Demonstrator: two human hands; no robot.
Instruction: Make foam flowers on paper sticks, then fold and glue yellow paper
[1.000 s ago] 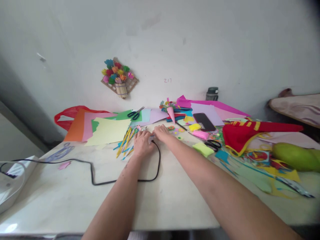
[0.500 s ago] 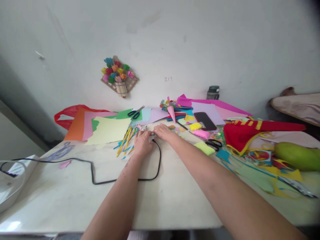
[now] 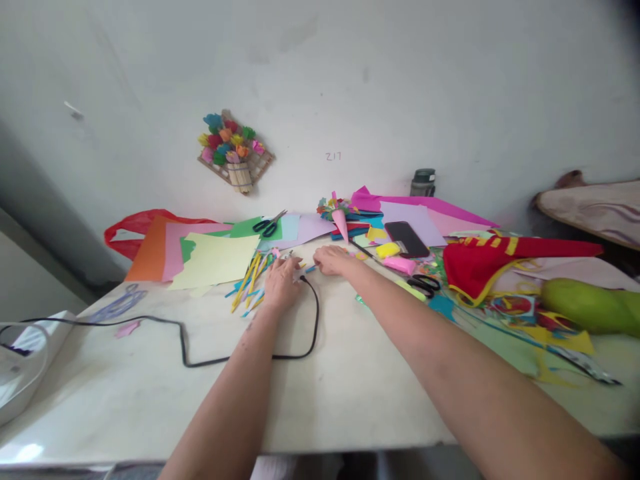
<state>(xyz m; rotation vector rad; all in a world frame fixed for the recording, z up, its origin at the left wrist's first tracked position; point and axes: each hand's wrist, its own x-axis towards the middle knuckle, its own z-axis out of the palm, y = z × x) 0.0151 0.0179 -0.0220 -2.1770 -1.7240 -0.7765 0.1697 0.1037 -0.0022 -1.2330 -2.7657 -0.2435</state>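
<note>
My left hand [image 3: 281, 283] lies on the table with its fingers stretched forward, over the end of a black cable [image 3: 316, 313] and the edge of a scatter of thin coloured sticks [image 3: 249, 282]. What sits under its fingers at the cable's end is hidden. My right hand [image 3: 332, 259] rests a little to the right with its fingers curled. A short blue stick [image 3: 311, 269] pokes out of it toward the left hand.
Coloured paper sheets [image 3: 215, 259] and scissors [image 3: 269, 225] lie at the back left. A phone [image 3: 407, 239], second scissors [image 3: 423, 285], red cloth [image 3: 480, 263] and a green fruit [image 3: 585, 305] crowd the right. A white appliance [image 3: 20, 363] sits at the left edge.
My right hand has drawn away from the left hand, up and to the right, with the blue stick showing. The left hand has shifted slightly forward.
</note>
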